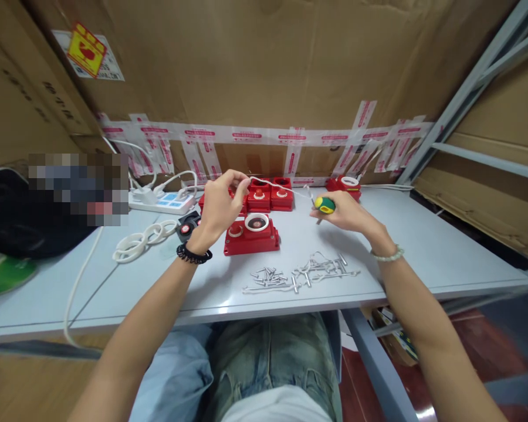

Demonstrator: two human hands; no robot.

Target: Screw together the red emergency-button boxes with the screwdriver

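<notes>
Currently | left fingers (243, 186) pinch thin white cord (278, 186) | right fingers (338, 203) grip rounded green-yellow handle (324, 204) | glossy red box (264, 242) near

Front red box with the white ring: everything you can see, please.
The red box is oblong and looks like hard plastic. On top, a white ring surrounds a dark round part with a reddish centre; to its left is a red knob with a pale collar. It rests on the table, long side roughly left to right, nearer the viewer than the red units behind. The left hand is close, no clear contact.
</notes>
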